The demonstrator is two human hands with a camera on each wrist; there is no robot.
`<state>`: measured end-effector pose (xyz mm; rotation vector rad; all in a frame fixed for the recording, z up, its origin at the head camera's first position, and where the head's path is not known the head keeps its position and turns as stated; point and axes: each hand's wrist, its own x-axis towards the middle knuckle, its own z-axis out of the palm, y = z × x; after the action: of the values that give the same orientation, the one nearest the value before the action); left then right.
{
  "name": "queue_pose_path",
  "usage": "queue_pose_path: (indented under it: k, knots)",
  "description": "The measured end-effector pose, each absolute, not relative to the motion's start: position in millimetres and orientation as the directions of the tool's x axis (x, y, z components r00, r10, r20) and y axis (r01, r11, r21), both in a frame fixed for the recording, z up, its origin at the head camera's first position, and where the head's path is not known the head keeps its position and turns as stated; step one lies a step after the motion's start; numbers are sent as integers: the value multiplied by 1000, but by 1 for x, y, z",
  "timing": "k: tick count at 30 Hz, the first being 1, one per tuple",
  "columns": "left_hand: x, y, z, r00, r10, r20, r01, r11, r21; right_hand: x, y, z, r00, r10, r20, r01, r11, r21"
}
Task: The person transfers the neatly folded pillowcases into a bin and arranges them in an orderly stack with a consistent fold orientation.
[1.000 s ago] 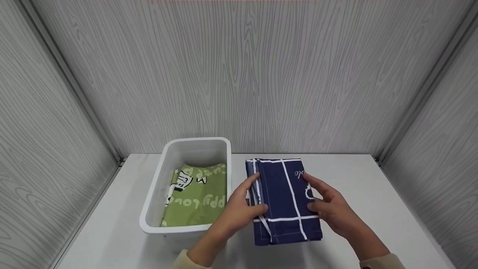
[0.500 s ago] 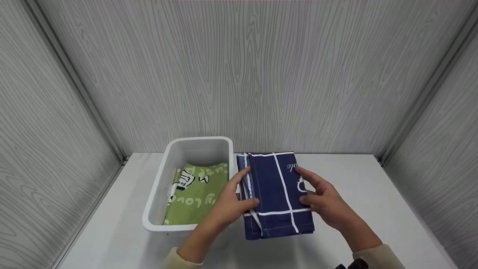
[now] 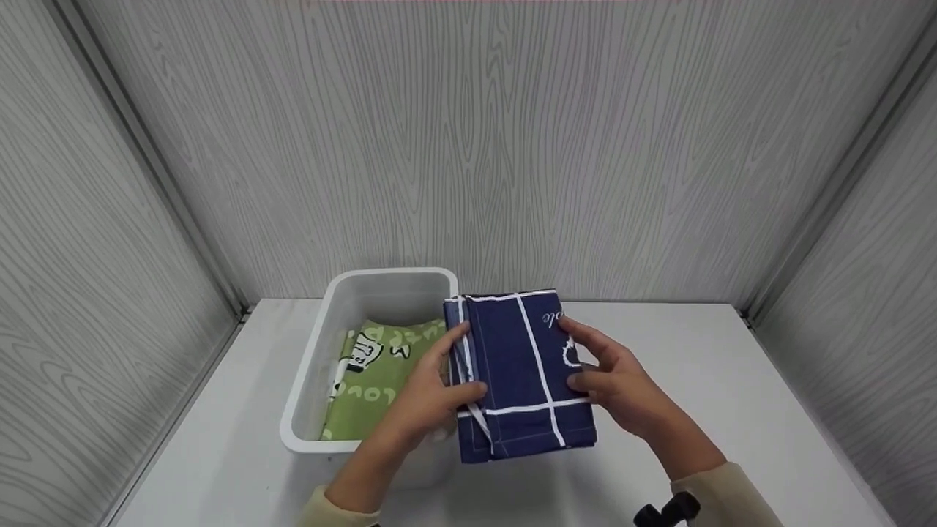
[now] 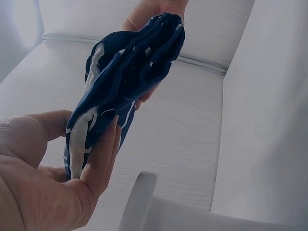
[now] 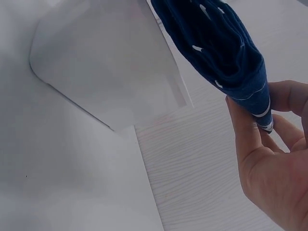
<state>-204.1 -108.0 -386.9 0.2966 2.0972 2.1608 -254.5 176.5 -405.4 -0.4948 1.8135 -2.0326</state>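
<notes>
A folded navy cloth with white grid lines (image 3: 512, 366) is held up between both hands, just right of the white bin (image 3: 296, 399). My left hand (image 3: 424, 399) pinches its left edge, thumb on top and fingers curled beneath, as the left wrist view shows. On the opposite edge, the right hand (image 3: 622, 384) grips it near some white lettering. Several stacked layers of the navy cloth (image 4: 139, 67) show end-on in the left wrist view. Inside the bin lies a folded green cloth (image 3: 366, 410) with pale letters and a cartoon print; its right part is hidden by the left hand and navy cloth.
The bin stands on a white table (image 3: 681, 410), its right rim partly behind the navy cloth. Grey wood-grain panels (image 3: 468, 146) enclose the table at the back and both sides. A small black object (image 3: 667, 510) is at the right sleeve.
Both hands have carried the navy cloth leftward and slightly up in the head view, toward the bin. It now overlaps the bin's right rim in sight. The grip looks the same.
</notes>
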Motion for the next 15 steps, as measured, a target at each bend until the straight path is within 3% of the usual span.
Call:
queue_pose_path:
  k: [15]
  knots:
    - [-202,-133,-383,-986,162,33,29,-28,999,-259,149,-400,-855,-519,24,39,-109,-993]
